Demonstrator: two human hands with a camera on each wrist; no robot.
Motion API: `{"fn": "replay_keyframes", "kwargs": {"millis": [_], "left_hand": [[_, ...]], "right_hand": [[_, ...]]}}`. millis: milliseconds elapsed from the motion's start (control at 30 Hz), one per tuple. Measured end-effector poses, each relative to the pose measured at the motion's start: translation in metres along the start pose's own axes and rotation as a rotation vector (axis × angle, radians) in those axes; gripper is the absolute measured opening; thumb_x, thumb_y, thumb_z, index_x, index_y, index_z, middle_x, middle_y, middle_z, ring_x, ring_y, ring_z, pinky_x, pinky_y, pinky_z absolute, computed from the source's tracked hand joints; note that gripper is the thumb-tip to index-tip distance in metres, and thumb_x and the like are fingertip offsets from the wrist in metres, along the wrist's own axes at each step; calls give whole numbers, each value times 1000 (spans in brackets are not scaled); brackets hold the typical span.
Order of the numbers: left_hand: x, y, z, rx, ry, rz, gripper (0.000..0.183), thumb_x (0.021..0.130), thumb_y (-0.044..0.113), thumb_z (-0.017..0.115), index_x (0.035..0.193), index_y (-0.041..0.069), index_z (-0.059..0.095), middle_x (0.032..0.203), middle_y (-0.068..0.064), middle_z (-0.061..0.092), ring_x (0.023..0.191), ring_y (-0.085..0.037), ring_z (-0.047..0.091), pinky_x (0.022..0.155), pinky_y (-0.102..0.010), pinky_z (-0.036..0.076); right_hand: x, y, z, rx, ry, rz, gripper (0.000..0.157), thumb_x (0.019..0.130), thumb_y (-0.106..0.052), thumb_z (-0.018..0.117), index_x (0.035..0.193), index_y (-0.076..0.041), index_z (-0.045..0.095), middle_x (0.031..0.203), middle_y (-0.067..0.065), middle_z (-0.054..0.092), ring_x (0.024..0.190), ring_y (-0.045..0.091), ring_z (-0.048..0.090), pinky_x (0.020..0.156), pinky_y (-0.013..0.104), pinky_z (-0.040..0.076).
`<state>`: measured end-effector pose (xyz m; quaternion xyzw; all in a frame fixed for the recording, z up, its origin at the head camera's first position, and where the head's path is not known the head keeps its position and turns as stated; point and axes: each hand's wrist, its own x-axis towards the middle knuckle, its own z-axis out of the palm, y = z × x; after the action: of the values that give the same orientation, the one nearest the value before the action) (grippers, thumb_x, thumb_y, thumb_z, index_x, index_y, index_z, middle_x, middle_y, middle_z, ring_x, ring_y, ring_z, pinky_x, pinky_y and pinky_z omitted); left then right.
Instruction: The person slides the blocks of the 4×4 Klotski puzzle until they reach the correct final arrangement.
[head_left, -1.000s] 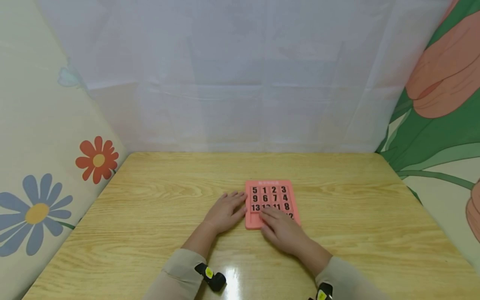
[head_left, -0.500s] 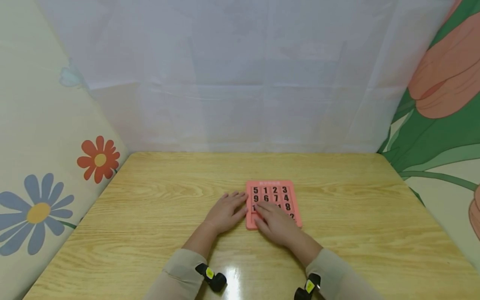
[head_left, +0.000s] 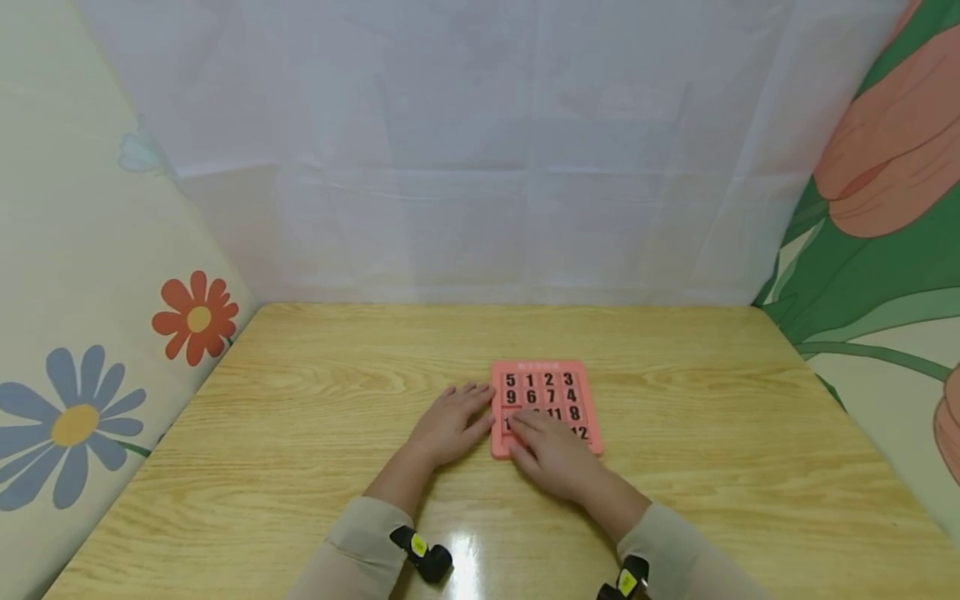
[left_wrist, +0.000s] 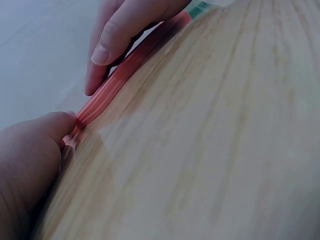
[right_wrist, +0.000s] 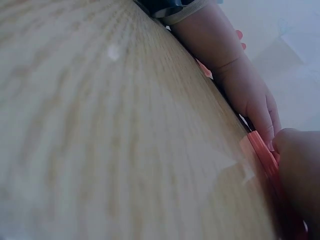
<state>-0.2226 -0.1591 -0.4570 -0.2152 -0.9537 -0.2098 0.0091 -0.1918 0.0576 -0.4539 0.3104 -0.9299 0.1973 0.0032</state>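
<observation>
A pink sliding number puzzle (head_left: 537, 367) with black-numbered tiles lies flat on the table. My left hand (head_left: 450, 425) rests along its left side, fingers extended and thumb at the frame's edge. Across the lower part of the board reaches my right hand (head_left: 562, 457), its fingertips on a tile (head_left: 507, 423) in the left column, of which only a "1" shows. A narrow gap shows between that tile and the 9 above it. My right hand hides several lower tiles. The left wrist view shows the puzzle's side edge (left_wrist: 112, 85) low on the wood.
The wood-grain table (head_left: 337, 367) extends around the puzzle on every side. A white sheet (head_left: 480, 167) hangs behind its far edge, with flower-printed panels at left and right. Each sleeve carries a black wrist camera, such as the left one (head_left: 431, 558).
My right hand has moved left onto the left column and then slightly toward me. The 13 tile has slid nearer, opening a gap under the 9. My left hand stays put.
</observation>
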Motion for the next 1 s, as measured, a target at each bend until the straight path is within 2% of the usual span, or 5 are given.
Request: {"fn": "replay_keyframes", "kwargs": {"millis": [300,467,633,1000], "left_hand": [[-1,1,0,1,-4,-9,53,101,38,48,147,11,46,152,-6,47,146,-30,35,125,-48,18],[0,0,0,6,1,1,53,101,38,48,146,10,46,152,-7,47,146,-30,35,125,-48,19],[0,0,0,2,6,7,53,101,37,48,146,9,46,151,-8,47,146,-30,35,125,-48,19],[0,0,0,3,3,0,53,101,38,49,147,10,46,152,-7,47,146,-30,35,125,-48,19]], "right_hand": [[-8,-2,-1,19,-3,-31,48,102,-33,47,143,-8,51,151,9,47,141,31,43,118,50,34],[-12,-3,-1,24,-26,-30,50,101,-33,48,143,-8,50,151,10,47,141,30,42,119,48,33],[-16,-4,0,9,-12,-50,50,100,-33,48,143,-7,51,150,10,48,141,29,43,119,46,34],[-11,-4,-4,22,-11,-43,50,101,-32,46,144,-6,49,151,11,47,141,31,42,118,48,34]]}}
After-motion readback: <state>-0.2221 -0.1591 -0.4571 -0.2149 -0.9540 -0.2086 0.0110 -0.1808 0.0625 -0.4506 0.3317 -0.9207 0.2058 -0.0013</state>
